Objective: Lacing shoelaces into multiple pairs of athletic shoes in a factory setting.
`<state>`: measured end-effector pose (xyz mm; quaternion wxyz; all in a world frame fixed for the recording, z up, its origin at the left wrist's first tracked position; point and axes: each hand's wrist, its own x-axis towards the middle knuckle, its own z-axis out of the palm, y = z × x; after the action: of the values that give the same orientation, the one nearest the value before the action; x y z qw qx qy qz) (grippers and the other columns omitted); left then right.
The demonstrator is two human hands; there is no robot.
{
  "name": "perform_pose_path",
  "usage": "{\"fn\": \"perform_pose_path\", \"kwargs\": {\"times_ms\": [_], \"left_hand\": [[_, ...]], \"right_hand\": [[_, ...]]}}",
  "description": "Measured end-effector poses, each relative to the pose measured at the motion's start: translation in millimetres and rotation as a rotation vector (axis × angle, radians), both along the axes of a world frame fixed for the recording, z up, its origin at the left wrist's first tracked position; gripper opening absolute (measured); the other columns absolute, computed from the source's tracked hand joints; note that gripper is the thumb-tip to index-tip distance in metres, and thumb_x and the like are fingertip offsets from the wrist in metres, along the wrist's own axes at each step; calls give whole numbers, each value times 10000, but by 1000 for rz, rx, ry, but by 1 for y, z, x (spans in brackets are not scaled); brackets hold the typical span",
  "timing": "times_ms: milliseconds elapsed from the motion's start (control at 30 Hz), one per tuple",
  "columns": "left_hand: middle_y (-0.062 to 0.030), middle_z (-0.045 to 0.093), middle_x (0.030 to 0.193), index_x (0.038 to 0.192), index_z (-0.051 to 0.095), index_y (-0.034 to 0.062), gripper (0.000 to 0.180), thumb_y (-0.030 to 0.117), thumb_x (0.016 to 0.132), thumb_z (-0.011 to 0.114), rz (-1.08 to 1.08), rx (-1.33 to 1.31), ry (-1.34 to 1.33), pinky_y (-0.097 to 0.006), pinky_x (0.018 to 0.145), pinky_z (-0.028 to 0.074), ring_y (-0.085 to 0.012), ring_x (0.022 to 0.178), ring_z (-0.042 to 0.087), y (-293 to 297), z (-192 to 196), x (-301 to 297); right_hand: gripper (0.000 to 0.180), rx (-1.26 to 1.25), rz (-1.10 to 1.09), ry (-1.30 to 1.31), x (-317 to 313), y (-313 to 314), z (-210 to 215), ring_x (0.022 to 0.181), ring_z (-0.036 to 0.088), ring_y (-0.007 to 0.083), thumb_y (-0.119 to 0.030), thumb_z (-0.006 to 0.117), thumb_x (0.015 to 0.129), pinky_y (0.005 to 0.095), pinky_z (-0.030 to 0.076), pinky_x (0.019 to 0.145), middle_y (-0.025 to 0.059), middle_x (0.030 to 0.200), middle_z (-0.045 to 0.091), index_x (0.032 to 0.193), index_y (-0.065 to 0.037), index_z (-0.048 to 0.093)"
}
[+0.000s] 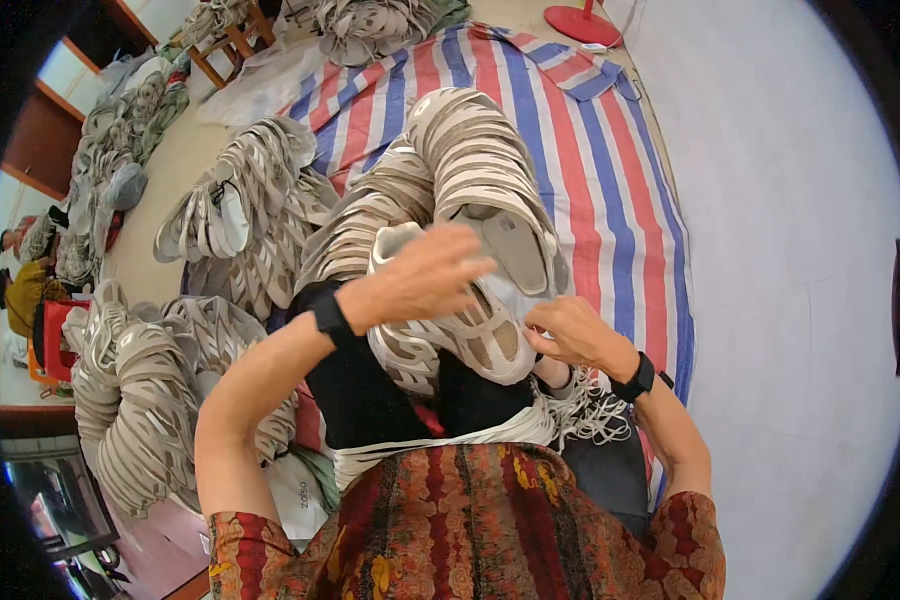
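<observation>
While a beige shoe upper (470, 335) is held at the centre of the frame, the left hand (425, 275) is laid over its top, fingers closed around it. The right hand (575, 335) is pressed against its right edge, fingertips pinched on the material. Curved rows of stacked uppers (470, 150) are seen just above, on a striped tarpaulin (610, 180). A bundle of white laces (590, 410) is seen lower right, beneath the right wrist.

Our left hand (420, 275) covers the top of the beige shoe upper (470, 340) we grip; beneath it, the bundle of white laces (595, 410) blurs together.
</observation>
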<state>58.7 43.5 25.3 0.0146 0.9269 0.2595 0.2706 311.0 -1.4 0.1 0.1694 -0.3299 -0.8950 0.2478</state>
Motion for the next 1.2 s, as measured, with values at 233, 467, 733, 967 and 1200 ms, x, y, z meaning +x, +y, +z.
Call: {"fn": "perform_pose_path", "kwargs": {"times_ms": [233, 467, 733, 967, 1200], "left_hand": [[-28, 548, 816, 911, 581, 120, 273, 311, 720, 616, -57, -290, 366, -363, 781, 371, -206, 854, 523, 12, -20, 9], [-18, 578, 812, 794, 629, 119, 129, 176, 686, 587, -98, -591, 111, -356, 786, 378, -190, 874, 518, 39, -30, -14], [-122, 503, 1111, 1036, 565, 82, 396, 33, 644, 589, -93, -244, 268, -427, 990, 287, -281, 1109, 443, -49, -18, -36], [-206, 414, 1183, 1213, 397, 3, 532, -23, 695, 512, 550, -393, -402, -396, 1002, 276, -358, 1150, 370, -99, -27, -51], [-135, 501, 1106, 1182, 414, -45, 530, 76, 712, 626, 1134, -1483, -788, -296, 780, 428, -186, 976, 502, -114, -102, -78]], "right_hand": [[219, -106, 23, 9, 10, -1, 2, 566, 534, 317, -253, 600, 735, 395, 415, 550, 122, 568, 521, 714, -35, 587], [295, -36, 339, -212, 22, -37, -41, 670, 581, 329, -306, 586, 729, 396, 444, 610, 165, 643, 582, 710, -12, 597], [395, -101, -279, 59, -42, 7, 1, 706, 574, 363, -360, 444, 866, 436, 433, 592, 203, 719, 587, 773, -7, 596], [582, -600, -500, -239, -137, 71, -10, 746, 597, 359, -526, 480, 777, 388, 449, 631, 214, 773, 619, 796, 34, 637], [581, -626, -374, -344, -140, 100, -16, 587, 605, 348, -501, 525, 713, 391, 463, 567, 190, 671, 622, 797, 64, 634]]}}
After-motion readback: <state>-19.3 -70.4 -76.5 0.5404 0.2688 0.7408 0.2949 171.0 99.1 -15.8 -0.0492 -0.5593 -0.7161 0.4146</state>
